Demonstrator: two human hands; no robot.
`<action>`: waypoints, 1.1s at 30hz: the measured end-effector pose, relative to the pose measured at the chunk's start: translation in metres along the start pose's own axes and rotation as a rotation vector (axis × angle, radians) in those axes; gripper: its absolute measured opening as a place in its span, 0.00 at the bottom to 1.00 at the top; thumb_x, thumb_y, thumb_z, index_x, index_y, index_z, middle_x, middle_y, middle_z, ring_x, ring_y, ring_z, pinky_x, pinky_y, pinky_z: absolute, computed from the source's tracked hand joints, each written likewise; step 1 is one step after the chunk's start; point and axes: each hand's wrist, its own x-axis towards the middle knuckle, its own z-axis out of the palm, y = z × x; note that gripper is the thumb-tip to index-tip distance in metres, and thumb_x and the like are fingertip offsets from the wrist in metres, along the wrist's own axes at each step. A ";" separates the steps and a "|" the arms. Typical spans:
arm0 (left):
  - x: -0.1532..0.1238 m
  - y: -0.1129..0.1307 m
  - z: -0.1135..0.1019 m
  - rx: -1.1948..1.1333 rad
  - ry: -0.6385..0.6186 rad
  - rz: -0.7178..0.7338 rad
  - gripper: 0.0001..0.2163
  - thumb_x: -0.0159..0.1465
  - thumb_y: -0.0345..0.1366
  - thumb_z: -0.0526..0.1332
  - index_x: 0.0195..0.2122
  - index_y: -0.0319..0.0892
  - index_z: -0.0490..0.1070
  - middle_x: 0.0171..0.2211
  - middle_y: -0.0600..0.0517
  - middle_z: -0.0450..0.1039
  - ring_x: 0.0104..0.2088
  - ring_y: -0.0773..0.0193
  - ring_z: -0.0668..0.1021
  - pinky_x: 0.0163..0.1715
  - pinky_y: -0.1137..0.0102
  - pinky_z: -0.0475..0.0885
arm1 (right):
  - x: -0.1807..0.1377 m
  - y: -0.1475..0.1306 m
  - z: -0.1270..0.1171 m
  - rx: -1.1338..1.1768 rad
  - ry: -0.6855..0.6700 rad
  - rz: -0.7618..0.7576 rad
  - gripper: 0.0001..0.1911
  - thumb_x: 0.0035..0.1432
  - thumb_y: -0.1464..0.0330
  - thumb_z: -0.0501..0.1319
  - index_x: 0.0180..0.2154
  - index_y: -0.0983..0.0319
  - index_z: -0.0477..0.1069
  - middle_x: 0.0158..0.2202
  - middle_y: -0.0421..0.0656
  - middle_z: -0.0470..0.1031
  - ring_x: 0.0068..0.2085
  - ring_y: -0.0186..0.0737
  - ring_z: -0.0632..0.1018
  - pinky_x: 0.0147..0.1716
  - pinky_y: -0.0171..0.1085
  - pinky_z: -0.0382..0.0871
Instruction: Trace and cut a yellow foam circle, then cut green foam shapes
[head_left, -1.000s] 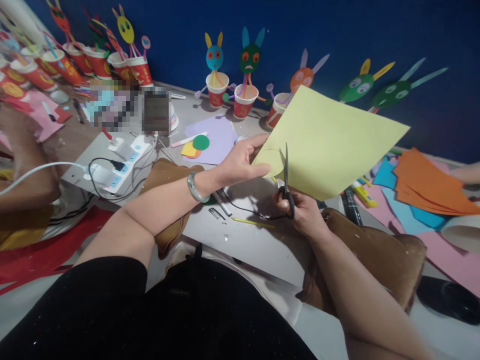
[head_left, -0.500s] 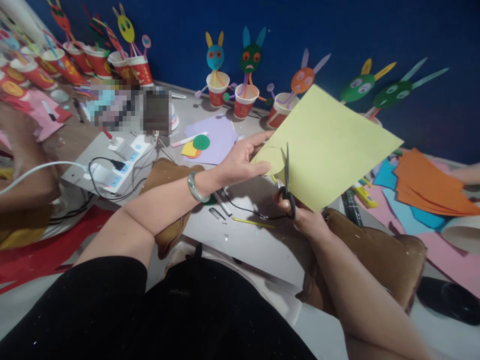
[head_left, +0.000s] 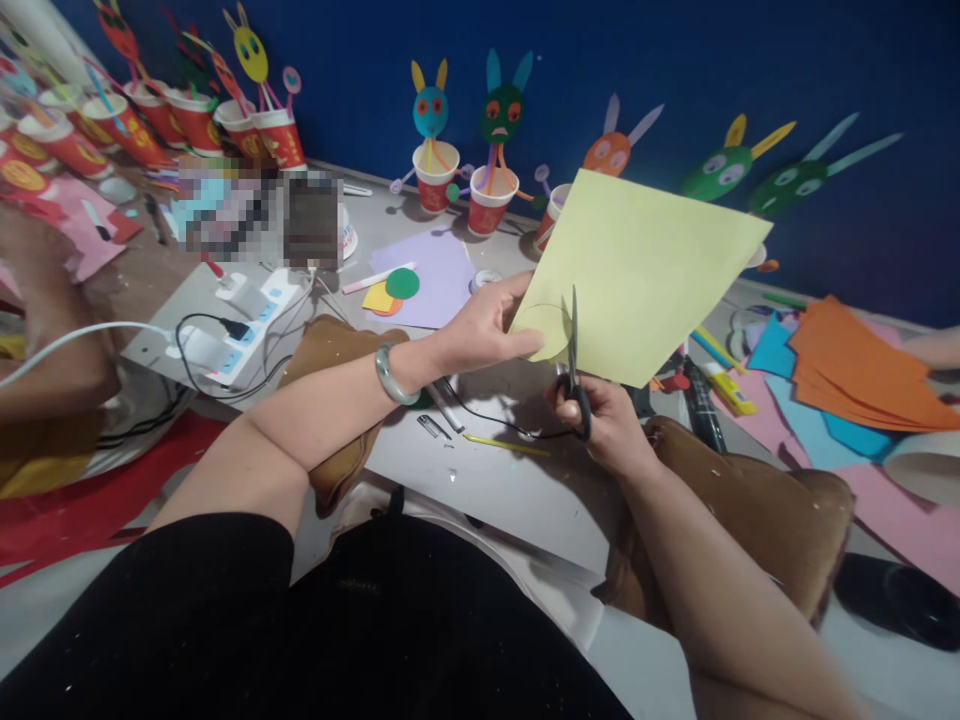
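Observation:
My left hand (head_left: 487, 328) pinches the lower left corner of a pale yellow paper sheet (head_left: 645, 270), held up above the grey table (head_left: 517, 480). A circle is drawn on that corner. My right hand (head_left: 604, 420) grips black scissors (head_left: 574, 370) from below. Their blades point upward and cut into the sheet beside the circle. A pale bangle sits on my left wrist.
Red paper cups with rabbit-faced figures (head_left: 487, 150) line the blue wall. A lilac sheet with cut circles (head_left: 420, 280), a white power strip with cables (head_left: 240, 330), orange and blue paper stacks (head_left: 847, 370) and brown cushions (head_left: 757, 500) lie around. Another person's arm (head_left: 45, 330) is at the left.
The yellow sheet has turned counter-clockwise in my left hand, its right corner swinging up and inward, while the scissors stay at the circle's edge.

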 end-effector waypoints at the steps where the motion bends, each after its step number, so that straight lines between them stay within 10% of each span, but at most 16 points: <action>1: 0.000 0.000 0.000 0.003 0.000 0.003 0.20 0.58 0.44 0.67 0.50 0.43 0.74 0.45 0.49 0.80 0.45 0.55 0.81 0.45 0.60 0.80 | 0.000 0.000 0.000 0.004 -0.003 -0.004 0.26 0.48 0.47 0.75 0.23 0.60 0.69 0.22 0.37 0.64 0.25 0.33 0.63 0.27 0.36 0.62; 19: 0.004 -0.001 -0.004 0.006 0.017 0.033 0.29 0.56 0.47 0.69 0.58 0.43 0.74 0.55 0.45 0.80 0.61 0.44 0.78 0.60 0.51 0.77 | -0.001 0.007 -0.003 -0.027 0.014 0.067 0.25 0.48 0.46 0.72 0.24 0.59 0.70 0.23 0.40 0.67 0.27 0.37 0.67 0.30 0.38 0.66; 33: 0.001 -0.001 -0.001 0.034 -0.002 0.017 0.36 0.61 0.65 0.68 0.61 0.43 0.71 0.51 0.44 0.81 0.53 0.49 0.83 0.53 0.54 0.81 | 0.000 0.003 -0.002 -0.004 -0.020 0.023 0.26 0.48 0.47 0.74 0.22 0.59 0.69 0.23 0.39 0.66 0.26 0.35 0.65 0.29 0.37 0.64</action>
